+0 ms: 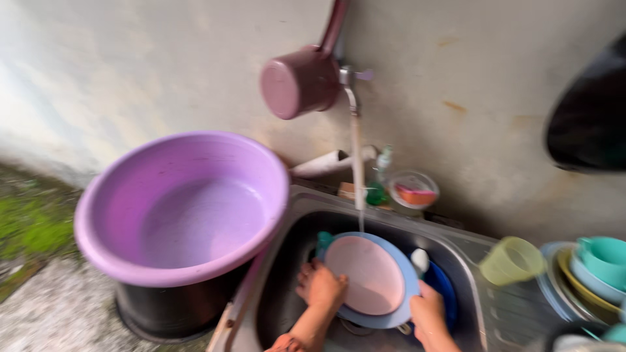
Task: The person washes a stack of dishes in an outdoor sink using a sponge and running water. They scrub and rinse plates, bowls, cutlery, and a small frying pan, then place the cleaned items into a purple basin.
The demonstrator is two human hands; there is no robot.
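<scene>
The left hand pressed flat on the pink plate, while the right hand clamped the rim of the blue plate beneath it, both inside the steel sink under tap water; a purple basin stood to the left, a yellow cup to the right

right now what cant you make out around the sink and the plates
- Head view: the right hand fingertips, tucked behind the blue plate rim.
- Dishes under the pink plate: covered by the stack, count unclear.
- Sink bottom and drain: hidden by plates and the left hand.
- Stacked bowls at right: cut off by the frame edge.
- Small bottle by the tap: blurred.
</scene>
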